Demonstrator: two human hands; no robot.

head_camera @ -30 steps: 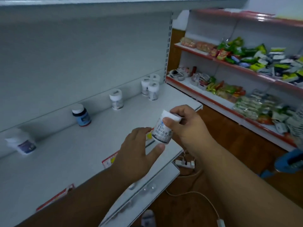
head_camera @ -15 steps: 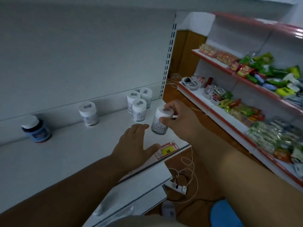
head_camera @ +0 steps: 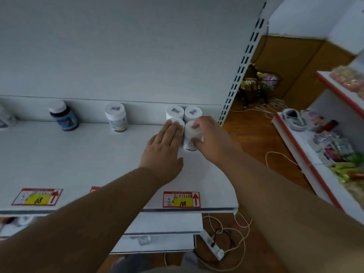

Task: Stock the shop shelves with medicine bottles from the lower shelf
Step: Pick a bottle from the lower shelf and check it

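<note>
White shelf point(head_camera: 78, 164) holds several bottles far side; right hand point(head_camera: 211, 141) grip pinching fourth bottle point(head_camera: 192, 134) into cluster, left hand point(head_camera: 164, 148) spread flat, more below

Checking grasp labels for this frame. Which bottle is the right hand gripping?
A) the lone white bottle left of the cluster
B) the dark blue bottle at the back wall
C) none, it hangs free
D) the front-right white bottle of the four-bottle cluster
D: the right hand has thumb and fingers around the front-right white bottle, standing on the shelf beside the left hand.
</note>
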